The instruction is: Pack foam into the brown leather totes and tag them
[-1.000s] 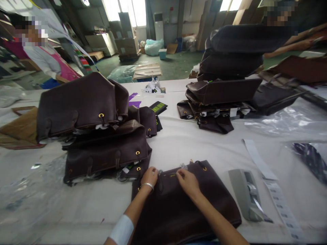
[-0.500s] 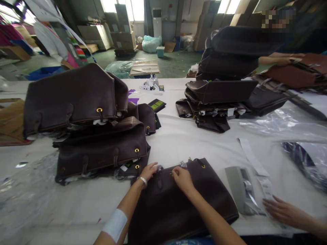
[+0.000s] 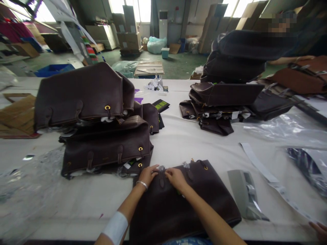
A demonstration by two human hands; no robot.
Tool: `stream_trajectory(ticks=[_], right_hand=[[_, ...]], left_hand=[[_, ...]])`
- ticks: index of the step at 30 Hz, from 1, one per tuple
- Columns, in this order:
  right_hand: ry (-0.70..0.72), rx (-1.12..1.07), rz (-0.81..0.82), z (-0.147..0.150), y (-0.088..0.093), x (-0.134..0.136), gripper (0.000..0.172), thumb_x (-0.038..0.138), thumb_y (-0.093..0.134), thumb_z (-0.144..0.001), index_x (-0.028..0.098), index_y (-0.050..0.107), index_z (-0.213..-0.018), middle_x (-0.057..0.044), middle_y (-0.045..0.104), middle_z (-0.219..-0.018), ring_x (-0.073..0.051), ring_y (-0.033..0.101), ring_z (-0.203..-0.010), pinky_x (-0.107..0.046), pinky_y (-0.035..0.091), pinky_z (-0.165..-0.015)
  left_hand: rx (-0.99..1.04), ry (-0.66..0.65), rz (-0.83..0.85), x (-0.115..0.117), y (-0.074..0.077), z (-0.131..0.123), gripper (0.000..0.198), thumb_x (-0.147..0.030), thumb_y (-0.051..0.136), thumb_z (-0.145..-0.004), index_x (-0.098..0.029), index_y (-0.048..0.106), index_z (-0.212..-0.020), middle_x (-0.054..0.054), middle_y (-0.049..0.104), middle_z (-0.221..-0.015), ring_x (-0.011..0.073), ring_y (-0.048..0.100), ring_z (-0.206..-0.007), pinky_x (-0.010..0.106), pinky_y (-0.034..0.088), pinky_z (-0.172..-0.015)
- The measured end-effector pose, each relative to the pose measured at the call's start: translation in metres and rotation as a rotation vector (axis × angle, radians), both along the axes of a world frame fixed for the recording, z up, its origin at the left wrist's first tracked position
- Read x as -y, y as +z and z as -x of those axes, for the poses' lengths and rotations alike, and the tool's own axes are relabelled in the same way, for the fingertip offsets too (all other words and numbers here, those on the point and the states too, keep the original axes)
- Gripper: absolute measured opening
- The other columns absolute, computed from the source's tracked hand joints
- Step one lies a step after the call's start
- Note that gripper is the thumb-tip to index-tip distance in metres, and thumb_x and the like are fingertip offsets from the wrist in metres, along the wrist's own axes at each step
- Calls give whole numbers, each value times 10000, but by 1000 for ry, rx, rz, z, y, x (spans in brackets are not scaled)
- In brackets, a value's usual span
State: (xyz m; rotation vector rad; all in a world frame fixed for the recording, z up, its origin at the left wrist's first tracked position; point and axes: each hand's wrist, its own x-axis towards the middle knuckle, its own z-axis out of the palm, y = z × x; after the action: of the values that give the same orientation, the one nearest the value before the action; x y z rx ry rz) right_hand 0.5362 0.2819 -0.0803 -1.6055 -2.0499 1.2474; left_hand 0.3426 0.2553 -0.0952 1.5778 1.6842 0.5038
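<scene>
A dark brown leather bag (image 3: 189, 207) lies flat in front of me, its top edge pointing away. My left hand (image 3: 149, 175), with a bracelet at the wrist, is at the bag's upper left edge, fingers apart, beside a handle tab (image 3: 161, 178). On the other side of that tab, my right hand (image 3: 175, 177) has thumb and fingers pinched together; whatever is between them is too small to make out. Clear plastic wrap shows around the handles. A gold eyelet (image 3: 205, 167) is near the bag's upper right corner.
Stacked brown bags stand at the left (image 3: 81, 92) and at the back right (image 3: 232, 93). A grey dispenser (image 3: 241, 194) and a white label strip (image 3: 258, 166) lie right of the bag. Another person's fingers (image 3: 318, 229) show at the lower right; plastic film (image 3: 43, 190) lies left.
My right hand has moved left along the bag's top edge, closer to the handle tab and my left hand. The other person's hand has moved right, drawing the label strip out.
</scene>
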Motion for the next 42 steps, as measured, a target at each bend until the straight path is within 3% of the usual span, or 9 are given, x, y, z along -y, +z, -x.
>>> stream_trajectory(ticks=[3, 6, 11, 17, 24, 28, 35, 42], right_hand=[[43, -130, 61, -8, -7, -1, 286, 302, 441, -911, 172, 687, -980, -51, 720, -842, -147, 661, -661, -238, 484, -632], [-6, -295, 79, -26, -10, 2, 363, 343, 393, -931, 150, 647, -1105, -92, 718, -969, -182, 687, -801, -288, 533, -725], [43, -170, -199, -58, 5, 25, 236, 286, 515, -885, 217, 666, -1053, -71, 681, -1078, -216, 618, -1016, -354, 467, -933], [196, 53, -263, -58, 15, 55, 193, 199, 632, -821, 255, 621, -1006, -32, 620, -993, -205, 575, -948, -286, 464, -817], [216, 165, -249, -50, -5, 54, 70, 200, 582, -874, 221, 629, -922, -22, 610, -935, -171, 591, -843, -241, 431, -718], [254, 194, -261, -49, -16, 51, 128, 191, 520, -906, 197, 636, -852, -35, 610, -877, -170, 583, -790, -247, 410, -689], [76, -80, -219, -52, -12, 42, 165, 232, 456, -915, 192, 589, -824, -27, 611, -795, -165, 568, -741, -264, 408, -691], [-186, -439, 73, -49, -16, 39, 163, 348, 570, -833, 189, 606, -822, -13, 637, -703, -166, 615, -630, -262, 465, -609]], left_hand=[[-120, -44, -39, 3, 2, 0, 334, -195, 544, -855, -263, 654, -1163, 58, 717, -977, 209, 650, -930, 292, 470, -865], [-236, -89, -61, 6, 3, 0, 284, -258, 469, -912, -258, 673, -1111, 71, 685, -908, 208, 640, -856, 290, 473, -798], [-349, -171, -94, 8, 3, -1, 301, -249, 426, -938, -225, 628, -1160, 89, 677, -917, 224, 631, -892, 304, 471, -795], [-419, -212, -125, 14, 3, -1, 303, -229, 393, -955, -222, 601, -1176, 79, 673, -961, 207, 625, -938, 291, 477, -814], [-481, -153, -131, 25, -7, 9, 285, -201, 407, -950, -236, 595, -1160, 63, 664, -1000, 177, 627, -933, 265, 482, -790], [-500, -182, -136, 25, -9, 12, 296, -171, 377, -949, -213, 603, -1135, 72, 662, -955, 186, 622, -902, 276, 483, -761], [-487, -203, -159, 16, -2, 12, 295, -53, 462, -848, -198, 638, -1035, 68, 662, -909, 214, 594, -923, 303, 474, -785], [-365, -17, -213, 21, 9, 15, 279, -96, 458, -844, -181, 616, -1057, 76, 635, -1043, 179, 617, -908, 302, 493, -824]])
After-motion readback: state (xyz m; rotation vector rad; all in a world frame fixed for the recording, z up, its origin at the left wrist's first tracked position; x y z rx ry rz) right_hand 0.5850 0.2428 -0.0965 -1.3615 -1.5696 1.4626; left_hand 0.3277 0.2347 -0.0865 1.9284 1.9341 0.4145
